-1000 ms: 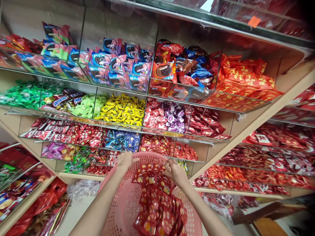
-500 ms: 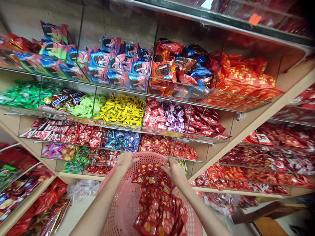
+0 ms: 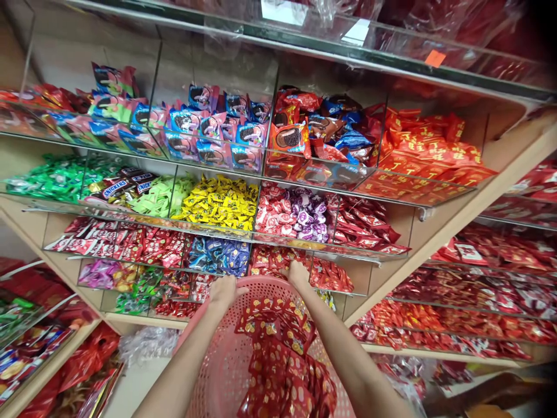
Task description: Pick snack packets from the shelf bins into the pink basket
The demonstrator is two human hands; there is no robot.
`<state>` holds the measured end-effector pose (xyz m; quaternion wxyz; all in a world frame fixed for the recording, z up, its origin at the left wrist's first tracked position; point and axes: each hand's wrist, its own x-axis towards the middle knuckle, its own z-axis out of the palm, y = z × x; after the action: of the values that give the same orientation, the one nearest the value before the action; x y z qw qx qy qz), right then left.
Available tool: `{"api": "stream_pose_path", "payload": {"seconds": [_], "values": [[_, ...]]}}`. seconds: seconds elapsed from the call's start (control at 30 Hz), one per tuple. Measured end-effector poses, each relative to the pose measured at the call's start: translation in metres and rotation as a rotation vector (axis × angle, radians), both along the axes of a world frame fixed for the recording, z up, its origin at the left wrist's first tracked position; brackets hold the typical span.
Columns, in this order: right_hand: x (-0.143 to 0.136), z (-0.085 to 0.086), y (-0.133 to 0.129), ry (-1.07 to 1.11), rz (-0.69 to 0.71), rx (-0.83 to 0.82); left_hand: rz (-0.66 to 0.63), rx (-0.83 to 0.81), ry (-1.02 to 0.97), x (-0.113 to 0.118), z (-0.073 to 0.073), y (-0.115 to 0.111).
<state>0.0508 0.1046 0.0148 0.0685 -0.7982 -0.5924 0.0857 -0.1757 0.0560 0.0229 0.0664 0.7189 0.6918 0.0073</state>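
bright | glints on clear plastic (image 3: 150, 345) | right edge dark | lower right blurred

The word SNICKERS can be read on one dark bar wrapper (image 3: 115, 188); a neighbouring wrapper (image 3: 146, 185) shows only "SNIC". Orange-red packets (image 3: 429, 146) carry the gold character 丁.

My arms are bare, both reaching forward and converging. Left forearm (image 3: 185, 357) runs up-right; my left hand (image 3: 223, 292) is back-up, fingers curled under, thumb pointing right. Right forearm (image 3: 348, 351) runs up-left; my right hand (image 3: 298, 275) sits slightly farther out, fingers mostly hidden, can't call their grip.
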Motion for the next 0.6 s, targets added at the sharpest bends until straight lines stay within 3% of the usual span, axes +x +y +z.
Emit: {"api": "stream_pose_path", "payload": {"seconds": [0.33,0.6], "values": [[-0.003,0.001,-0.008,-0.105,0.043,0.063,-0.017,0.011,-0.011,-0.001,-0.004,0.001],[0.004,0.020,-0.022,-0.145,0.108,0.143,-0.013,0.008,-0.007,0.000,0.000,0.000]]}}
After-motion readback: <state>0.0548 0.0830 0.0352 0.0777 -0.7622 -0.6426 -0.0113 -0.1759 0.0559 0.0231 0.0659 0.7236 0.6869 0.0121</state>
